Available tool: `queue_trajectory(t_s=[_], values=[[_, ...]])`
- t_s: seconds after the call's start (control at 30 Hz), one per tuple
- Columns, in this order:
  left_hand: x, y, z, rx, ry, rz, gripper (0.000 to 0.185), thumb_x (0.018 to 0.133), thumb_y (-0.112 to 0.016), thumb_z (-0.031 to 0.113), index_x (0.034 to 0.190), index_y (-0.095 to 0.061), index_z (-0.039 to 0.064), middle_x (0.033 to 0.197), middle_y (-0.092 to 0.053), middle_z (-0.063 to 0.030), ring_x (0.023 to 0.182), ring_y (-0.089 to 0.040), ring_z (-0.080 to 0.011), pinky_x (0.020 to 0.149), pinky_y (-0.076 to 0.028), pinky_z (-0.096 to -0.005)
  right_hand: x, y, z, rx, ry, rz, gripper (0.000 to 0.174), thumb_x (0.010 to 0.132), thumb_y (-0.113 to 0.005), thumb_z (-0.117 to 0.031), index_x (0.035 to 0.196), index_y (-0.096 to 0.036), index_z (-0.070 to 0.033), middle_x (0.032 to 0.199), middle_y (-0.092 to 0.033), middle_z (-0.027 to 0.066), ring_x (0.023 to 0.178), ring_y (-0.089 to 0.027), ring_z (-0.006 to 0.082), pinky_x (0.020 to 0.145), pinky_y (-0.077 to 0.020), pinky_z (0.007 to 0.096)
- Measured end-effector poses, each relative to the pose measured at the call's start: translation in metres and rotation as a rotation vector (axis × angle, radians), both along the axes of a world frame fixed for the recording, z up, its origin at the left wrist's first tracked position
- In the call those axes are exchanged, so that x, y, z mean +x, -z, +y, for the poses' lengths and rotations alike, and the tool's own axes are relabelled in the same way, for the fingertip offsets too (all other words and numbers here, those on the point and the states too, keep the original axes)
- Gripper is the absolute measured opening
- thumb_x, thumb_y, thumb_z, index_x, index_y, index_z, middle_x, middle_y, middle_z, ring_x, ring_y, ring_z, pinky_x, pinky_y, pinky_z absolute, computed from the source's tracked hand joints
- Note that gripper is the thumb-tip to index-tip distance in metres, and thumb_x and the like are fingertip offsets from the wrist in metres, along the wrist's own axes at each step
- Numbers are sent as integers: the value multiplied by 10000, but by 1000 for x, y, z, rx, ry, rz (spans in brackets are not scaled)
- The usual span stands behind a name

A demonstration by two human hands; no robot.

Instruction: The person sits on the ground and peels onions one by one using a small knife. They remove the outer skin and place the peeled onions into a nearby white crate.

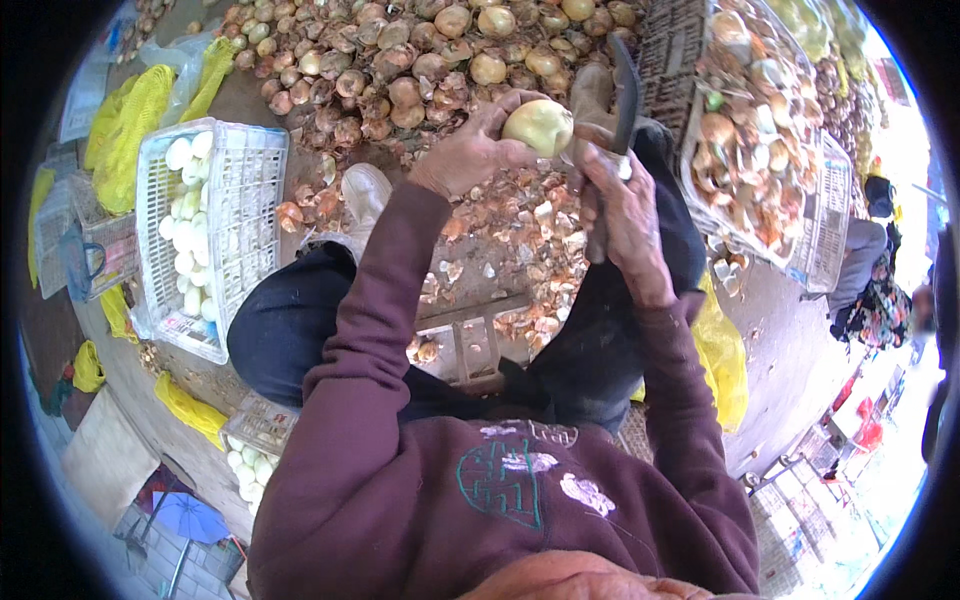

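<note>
A pale, mostly peeled onion (536,128) is gripped in my left hand (480,142), fingers wrapped round its far side. Just to its right my right hand (622,199) holds a knife (627,90) by the handle. The dark blade points up and away from me, close beside the onion. Whether my right fingers also touch the onion I cannot tell. Before me lies a large heap of unpeeled onions (405,94). Loose onion skins (551,225) cover the floor between my legs.
On the left stands a white plastic crate (251,172) of peeled onions (191,232). At the right, another crate (688,150) is full of onion skins and scraps (750,150). Yellow mesh bags (139,127) lie beyond the left crate. A person (870,277) sits at the far right.
</note>
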State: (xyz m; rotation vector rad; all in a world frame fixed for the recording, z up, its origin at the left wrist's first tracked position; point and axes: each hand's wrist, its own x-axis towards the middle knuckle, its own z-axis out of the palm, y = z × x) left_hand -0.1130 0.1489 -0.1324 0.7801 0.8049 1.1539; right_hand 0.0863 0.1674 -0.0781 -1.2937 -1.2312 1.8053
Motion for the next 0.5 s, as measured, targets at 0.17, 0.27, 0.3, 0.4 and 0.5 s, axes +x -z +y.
queue_trajectory(t_s=[0.17, 0.27, 0.3, 0.4, 0.5], values=[[42, -59, -57, 4, -39, 19, 613, 817, -747, 324, 1289, -492, 26, 1091, -581, -15, 957, -578, -91, 792, -491, -228, 4, -25, -50, 162, 25, 101, 392, 927, -646, -230, 1241, -566, -9, 800, -591, -24, 676, -497, 30, 563, -394, 188], [46, -76, -86, 46, -9, 134, 676, 772, -782, 429, 1239, -515, 19, 1040, -581, -15, 880, -555, -76, 742, -467, -213, 25, -53, -72, 194, -101, 3, 402, 929, -643, -236, 1248, -562, -6, 808, -584, -34, 629, -477, 15, 529, -376, 183], [49, -80, -93, 59, -14, 167, 672, 768, -784, 434, 1228, -518, 22, 1030, -588, -17, 873, -562, -79, 740, -477, -218, 32, -61, -78, 205, -139, 8, 403, 929, -644, -243, 1250, -562, -13, 807, -581, -38, 619, -470, 12, 522, -369, 181], [59, -88, -118, 141, -92, 234, 560, 776, -786, 360, 1159, -544, 30, 989, -618, -33, 849, -601, -97, 738, -521, -244, 55, -75, -100, 298, -231, -83, 409, 916, -660, -227, 1262, -559, -35, 781, -564, -40, 640, -483, 28, 541, -403, 198], [64, -109, -133, 129, -135, 429, 559, 749, -814, 297, 1144, -531, 21, 997, -638, -93, 899, -623, -113, 734, -542, -273, 72, -85, -110, 742, -286, -454, 373, 854, -665, -84, 1212, -568, -45, 826, -646, 135, 746, -661, 224, 645, -499, 313]])
